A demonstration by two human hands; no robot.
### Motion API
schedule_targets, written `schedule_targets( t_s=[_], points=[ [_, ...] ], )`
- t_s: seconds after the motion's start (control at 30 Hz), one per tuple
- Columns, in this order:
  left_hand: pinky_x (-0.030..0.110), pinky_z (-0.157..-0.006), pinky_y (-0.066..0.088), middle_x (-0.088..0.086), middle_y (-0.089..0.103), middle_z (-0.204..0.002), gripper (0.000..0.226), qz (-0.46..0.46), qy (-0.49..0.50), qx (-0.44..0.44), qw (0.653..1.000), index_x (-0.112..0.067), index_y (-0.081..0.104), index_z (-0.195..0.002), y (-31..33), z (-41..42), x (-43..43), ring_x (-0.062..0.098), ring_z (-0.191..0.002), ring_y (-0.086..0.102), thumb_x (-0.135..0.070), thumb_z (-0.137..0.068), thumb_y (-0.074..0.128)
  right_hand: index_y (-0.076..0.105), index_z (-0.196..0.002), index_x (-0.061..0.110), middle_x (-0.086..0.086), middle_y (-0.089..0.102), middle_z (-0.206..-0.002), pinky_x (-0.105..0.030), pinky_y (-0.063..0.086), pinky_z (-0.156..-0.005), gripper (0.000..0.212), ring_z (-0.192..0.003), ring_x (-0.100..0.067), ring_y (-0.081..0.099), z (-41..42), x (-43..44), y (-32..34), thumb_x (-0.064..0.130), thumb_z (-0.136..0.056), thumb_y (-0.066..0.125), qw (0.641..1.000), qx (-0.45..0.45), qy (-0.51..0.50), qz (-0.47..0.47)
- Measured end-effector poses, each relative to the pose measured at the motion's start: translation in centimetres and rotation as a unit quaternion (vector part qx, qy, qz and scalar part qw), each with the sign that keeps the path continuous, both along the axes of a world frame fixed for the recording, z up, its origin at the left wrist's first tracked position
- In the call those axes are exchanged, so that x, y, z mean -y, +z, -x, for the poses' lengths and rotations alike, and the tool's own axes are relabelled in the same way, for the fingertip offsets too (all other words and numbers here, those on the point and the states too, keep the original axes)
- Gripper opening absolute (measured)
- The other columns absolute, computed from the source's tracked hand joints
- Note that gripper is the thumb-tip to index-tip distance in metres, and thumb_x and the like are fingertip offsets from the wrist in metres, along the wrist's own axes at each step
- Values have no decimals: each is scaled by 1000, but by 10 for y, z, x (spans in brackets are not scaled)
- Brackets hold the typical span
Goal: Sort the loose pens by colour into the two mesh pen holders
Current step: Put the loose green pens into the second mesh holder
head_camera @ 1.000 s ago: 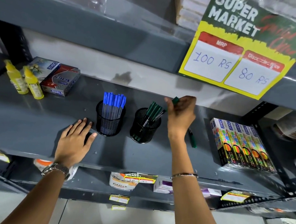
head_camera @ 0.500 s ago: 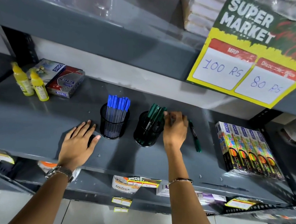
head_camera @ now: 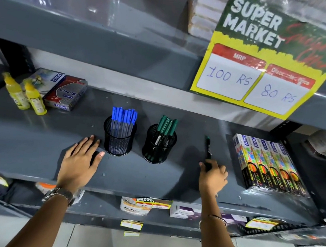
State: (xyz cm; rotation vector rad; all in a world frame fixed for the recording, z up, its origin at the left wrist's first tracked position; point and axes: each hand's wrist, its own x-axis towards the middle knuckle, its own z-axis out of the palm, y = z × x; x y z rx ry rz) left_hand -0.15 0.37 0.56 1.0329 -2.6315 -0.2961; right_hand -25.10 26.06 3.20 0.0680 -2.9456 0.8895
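Head view: the last loose green pen (head_camera: 207,148) lies flat on the shelf (head_camera: 34,150), well right of the green holder (head_camera: 159,145), its near end pinched in the right hand (head_camera: 213,175), whose fingers curl closed on it, probably to lift it. That holder already stands full of green pens (head_camera: 167,124), so this pen belongs there. Just left of the green holder, the blue holder (head_camera: 118,137) carries only blue pens (head_camera: 124,116). Further left, the left hand (head_camera: 80,161) rests open and flat on the shelf, gripping nothing, likely as a brace.
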Motion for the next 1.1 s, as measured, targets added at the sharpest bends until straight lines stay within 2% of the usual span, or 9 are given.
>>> schedule_targets(
  t_s=[0.13, 0.2, 0.3, 0.37, 0.53, 0.7, 0.83, 1.0, 1.1],
  points=[
    [37, -108, 20, 10, 46, -141, 64, -3, 0, 0, 1000, -11, 50, -132, -1, 0, 1, 25, -132, 38, -51, -91, 21, 68, -95, 12, -22, 57, -102, -43, 39, -83, 13, -95, -42, 52, -8, 4, -2, 8, -87, 59, 997, -38, -8, 67],
    [38, -108, 21, 10, 47, -140, 64, -2, -1, 0, 1000, -10, 51, -131, -1, 0, 1, 26, -131, 39, -51, -91, 22, 69, -93, 11, -21, 59, -99, -35, 43, -76, 13, -88, -36, 57, -10, 7, 2, 4, -85, 60, 987, -75, 1, 144],
    [38, -108, 21, 11, 47, -140, 63, 0, -2, 0, 1000, -10, 51, -131, 0, 0, 1, 26, -131, 40, -50, -91, 23, 65, -93, 14, -16, 63, -91, -10, 41, -60, 12, -66, -3, 58, -8, 15, 24, 6, -83, 66, 939, -97, -14, 330],
    [37, -108, 20, 10, 47, -141, 63, 1, -1, 0, 1000, -10, 51, -131, 0, 0, 0, 25, -131, 39, -50, -91, 23, 58, -92, 17, -7, 60, -80, -5, 42, -60, 18, -61, 10, 54, -3, 23, 46, 7, -82, 68, 899, -112, -34, 423],
    [37, -108, 20, 10, 47, -140, 63, 0, -1, 2, 1000, -11, 51, -131, -1, 0, 0, 25, -131, 39, -50, -91, 23, 53, -97, 14, 9, 56, -75, -7, 42, -62, 21, -63, 11, 53, 0, 42, 107, 10, -83, 68, 845, -184, -8, 503],
    [37, -107, 21, 10, 47, -140, 62, 2, 2, 0, 1000, -11, 51, -131, 0, 1, 1, 25, -131, 39, -50, -91, 24, 56, -101, 2, 12, 57, -74, -8, 41, -60, 24, -60, 8, 53, -9, 69, 136, 9, -82, 69, 825, -187, 70, 529],
    [37, -107, 22, 9, 48, -140, 62, 0, 2, -1, 1000, -12, 52, -131, -1, 0, 0, 24, -131, 39, -50, -91, 23, 54, -83, 15, 12, 58, -70, -8, 41, -56, 16, -57, 9, 53, -19, 86, 125, 10, -82, 70, 861, -138, 167, 461],
    [37, -106, 22, 10, 49, -139, 63, -2, 1, 2, 1000, -11, 52, -130, 0, 0, 0, 25, -130, 40, -51, -91, 23, 54, -82, 19, 7, 61, -70, -6, 43, -55, 18, -58, 2, 56, -23, 97, 93, 18, -82, 71, 916, -89, 241, 308],
    [37, -105, 23, 10, 50, -138, 65, 2, -2, 5, 1000, -11, 53, -129, 0, -1, 1, 25, -129, 42, -53, -92, 19, 59, -89, 18, -6, 66, -90, -22, 51, -65, 8, -68, -11, 59, -25, 97, 81, 20, -86, 66, 935, -82, 232, 257]
  ],
)
